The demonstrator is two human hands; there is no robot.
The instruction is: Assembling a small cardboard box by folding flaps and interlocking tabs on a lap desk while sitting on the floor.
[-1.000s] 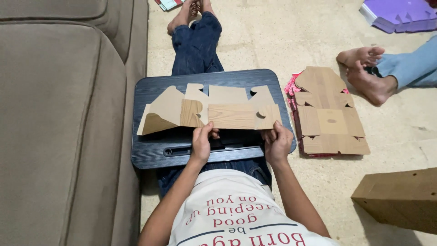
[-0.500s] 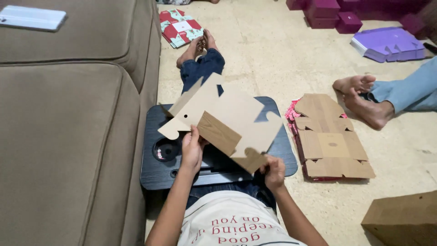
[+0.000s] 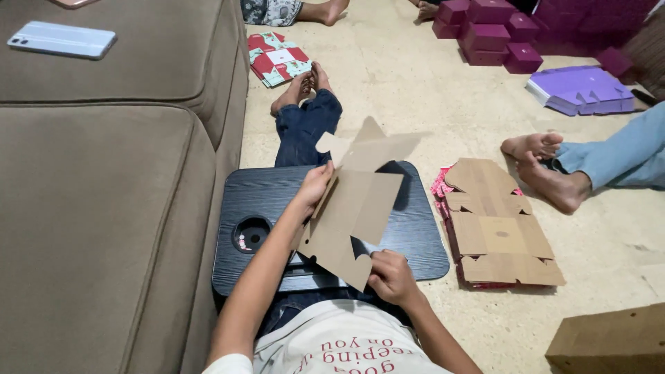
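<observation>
Presently, at lower centre, the right hand [image 3: 392, 277] pinches the near edge of a flat cardboard blank [image 3: 353, 208]. The left hand [image 3: 314, 187], mid-frame, grips the blank's left edge, fingers closed on it. The blank is held tilted above a black lap tray [image 3: 415, 239] across the person's legs. Right of the tray, a stack of blanks [image 3: 495, 232] lies on the floor. Sofa [image 3: 104, 208] at left; phone [image 3: 62, 39] upper left. Magenta boxes [image 3: 485, 34] upper right.
</observation>
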